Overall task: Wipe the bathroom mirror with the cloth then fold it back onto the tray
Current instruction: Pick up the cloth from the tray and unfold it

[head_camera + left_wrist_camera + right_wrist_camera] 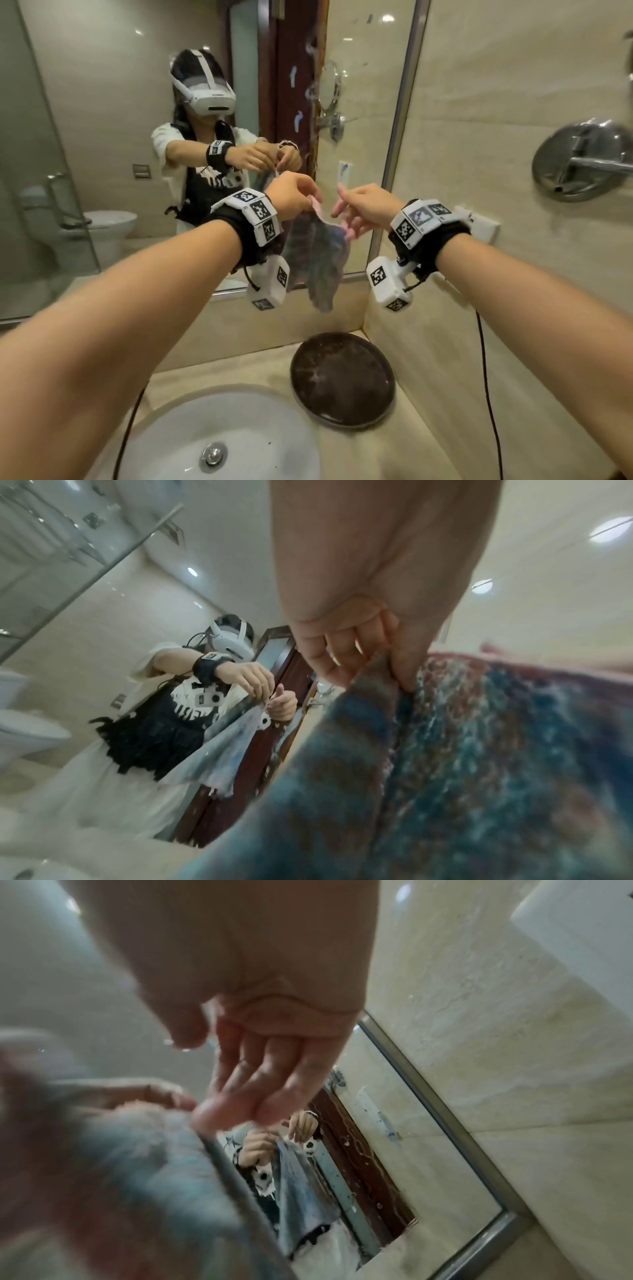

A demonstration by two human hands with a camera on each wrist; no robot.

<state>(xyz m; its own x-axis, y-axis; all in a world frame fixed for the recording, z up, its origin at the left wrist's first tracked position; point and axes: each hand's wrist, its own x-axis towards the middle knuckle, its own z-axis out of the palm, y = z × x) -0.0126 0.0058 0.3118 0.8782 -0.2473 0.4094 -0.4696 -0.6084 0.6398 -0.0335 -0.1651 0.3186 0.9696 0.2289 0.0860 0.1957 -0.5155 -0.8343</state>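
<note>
Above the desk, in front of the mirror, you are holding the cloth up in the air with both arms stretched out, so the step in hand looks like the fold rather than the wipe, though streaks and drops on the glass in the right wrist view leave it unclear whether the wiping is finished. Your left hand is the working grip: its fingers are curled and pinch the cloth's upper edge, and the rest of the cloth hangs down from that pinch, bunched and uneven. Your right hand is open, fingers loosely spread, with their tips at the cloth's pink top edge; the fingertips seem to brush it, but you cannot tell from these views whether they touch it, and they are not closed round it. The tray, a dark round dish, sits on the desk just beside the sink, directly below the hanging cloth and well apart from it. For the next move, you will probably need the right hand to take the opposite corner so the cloth spreads flat between the two hands, then bring edge to edge before lowering it. Watch that the limp lower end does not trail into the sink.
</note>
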